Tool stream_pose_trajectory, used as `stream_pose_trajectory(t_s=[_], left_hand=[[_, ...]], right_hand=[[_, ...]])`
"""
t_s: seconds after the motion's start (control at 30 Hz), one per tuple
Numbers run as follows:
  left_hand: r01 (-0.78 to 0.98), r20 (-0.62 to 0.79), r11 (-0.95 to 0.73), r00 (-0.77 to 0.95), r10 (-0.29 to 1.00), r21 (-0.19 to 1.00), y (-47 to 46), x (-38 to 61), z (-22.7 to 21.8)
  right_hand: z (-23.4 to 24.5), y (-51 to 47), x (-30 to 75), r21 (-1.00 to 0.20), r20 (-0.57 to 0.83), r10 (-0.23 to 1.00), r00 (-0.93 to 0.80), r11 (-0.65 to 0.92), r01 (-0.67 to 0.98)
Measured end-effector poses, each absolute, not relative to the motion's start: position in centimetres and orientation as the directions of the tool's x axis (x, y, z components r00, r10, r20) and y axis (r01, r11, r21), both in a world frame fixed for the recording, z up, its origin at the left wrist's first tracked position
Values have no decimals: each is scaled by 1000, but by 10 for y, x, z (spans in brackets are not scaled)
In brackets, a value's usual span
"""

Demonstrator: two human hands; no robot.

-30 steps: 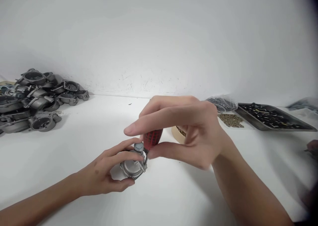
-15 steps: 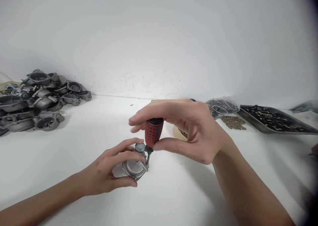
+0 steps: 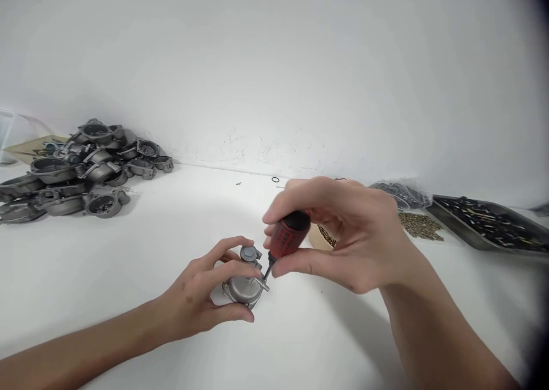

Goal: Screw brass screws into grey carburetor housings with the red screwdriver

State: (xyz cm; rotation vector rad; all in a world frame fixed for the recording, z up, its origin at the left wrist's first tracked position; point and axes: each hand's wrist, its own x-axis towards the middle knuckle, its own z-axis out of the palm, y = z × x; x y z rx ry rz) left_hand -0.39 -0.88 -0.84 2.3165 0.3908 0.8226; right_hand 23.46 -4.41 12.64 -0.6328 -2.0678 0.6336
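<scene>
A silver carburetor bowl [image 3: 243, 290] lies on the white table, its rounded side up and a bolt head [image 3: 249, 253] at its far end. My left hand [image 3: 210, 287] is closed around it, thumb on the near edge and fingers across the top. In my right hand [image 3: 338, 230] is a stubby screwdriver [image 3: 286, 238] with a red and black handle, gripped between thumb and fingers. It leans to the right, and its shaft reaches down to the bowl's right edge. Whatever the tip touches is too small to make out.
Many similar grey bowls [image 3: 103, 167] are heaped at the left by the wall. Behind my right hand sits a round container of brass pieces [image 3: 326, 235]. Farther right are a plastic bag [image 3: 403, 194], small brass parts [image 3: 420, 226] and a metal tray [image 3: 454, 230] of dark parts. A black ring [image 3: 275, 179] lies at the back.
The screwdriver has gone from nearly upright to tilted, its handle leaning right along with my right hand. My view has turned slightly left. The left hand keeps its hold on the bowl.
</scene>
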Motion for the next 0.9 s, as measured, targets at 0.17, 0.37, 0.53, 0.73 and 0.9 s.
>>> stream_pose_trajectory(t_s=[0.17,0.37,0.53,0.73,0.9], left_hand=[[37,378,-608,753,538,793,1,-4,-18],[68,192,-405,802,566,912,3,3,-23],[71,317,-514,713,626,855,-3,9,-23],[213,412,-684,662,626,698,14,0,-23],[327,356,-646,624,695,690,20,-5,-21]], right_hand=[[132,-44,248,-597,627,641,-442,760,256],[144,-41,273,-470,786,564,-254,812,347],[130,-33,276,-599,772,636,10,722,348],[50,-39,261,-825,540,841,2,530,196],[2,-57,261,-945,320,903,287,324,35]])
